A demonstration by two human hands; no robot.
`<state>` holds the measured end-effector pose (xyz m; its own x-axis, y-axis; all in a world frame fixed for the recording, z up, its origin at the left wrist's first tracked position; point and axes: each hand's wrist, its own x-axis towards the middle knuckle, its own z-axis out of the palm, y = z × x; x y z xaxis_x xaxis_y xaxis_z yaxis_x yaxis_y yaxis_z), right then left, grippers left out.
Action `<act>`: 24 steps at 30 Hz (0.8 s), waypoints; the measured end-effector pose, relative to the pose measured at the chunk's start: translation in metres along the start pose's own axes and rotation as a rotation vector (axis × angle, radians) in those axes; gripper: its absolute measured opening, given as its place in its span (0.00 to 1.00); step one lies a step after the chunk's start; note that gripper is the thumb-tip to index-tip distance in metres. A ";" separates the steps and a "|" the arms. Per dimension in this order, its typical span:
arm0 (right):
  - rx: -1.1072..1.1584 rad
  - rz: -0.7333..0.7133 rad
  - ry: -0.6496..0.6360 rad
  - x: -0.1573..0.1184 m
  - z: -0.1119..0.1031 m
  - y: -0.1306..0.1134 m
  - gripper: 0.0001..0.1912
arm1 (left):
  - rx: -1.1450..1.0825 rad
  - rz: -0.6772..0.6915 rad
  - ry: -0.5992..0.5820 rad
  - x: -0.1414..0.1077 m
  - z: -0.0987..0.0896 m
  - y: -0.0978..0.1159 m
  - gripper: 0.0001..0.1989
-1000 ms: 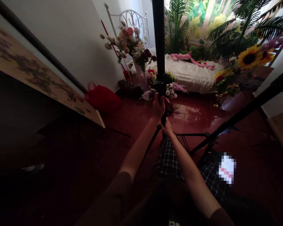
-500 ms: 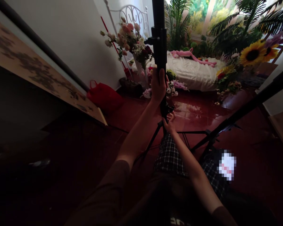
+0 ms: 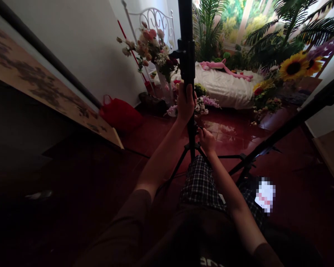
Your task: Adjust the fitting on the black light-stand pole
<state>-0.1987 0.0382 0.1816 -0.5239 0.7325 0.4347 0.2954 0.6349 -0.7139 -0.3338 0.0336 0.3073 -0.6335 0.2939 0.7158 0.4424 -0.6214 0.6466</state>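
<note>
A black stand rises upright in front of me, its legs spreading low down near my knees. My left hand is wrapped round its pole, just below a thick collar. Lower and to the right, my right hand is closed at a small dark knob on the stand, its fingertips pinched there. The knob is dim and partly covered by the fingers.
A second black stand slants in from the right. A scroll painting leans at left, near a red bag. Beyond are flowers, a white-covered bed, a pink toy and sunflowers.
My right hand has shifted slightly right and turned, its fingers now pinched at the knob instead of resting against the pole. My left hand keeps its hold. The view has shifted slightly.
</note>
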 end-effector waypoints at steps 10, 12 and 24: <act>0.628 0.484 -0.150 0.030 -0.012 -0.017 0.13 | 0.078 -0.062 -0.038 -0.025 -0.006 -0.011 0.22; 0.515 0.346 -0.031 0.028 -0.014 -0.019 0.13 | 0.077 -0.067 -0.039 -0.025 -0.005 -0.009 0.22; 0.003 0.044 0.009 0.016 -0.016 -0.016 0.27 | 0.035 -0.123 0.009 -0.025 -0.005 -0.005 0.22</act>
<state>-0.1986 0.0435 0.2089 -0.5035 0.7618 0.4077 0.3153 0.6013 -0.7341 -0.3227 0.0255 0.2849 -0.6897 0.3601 0.6282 0.3830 -0.5548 0.7385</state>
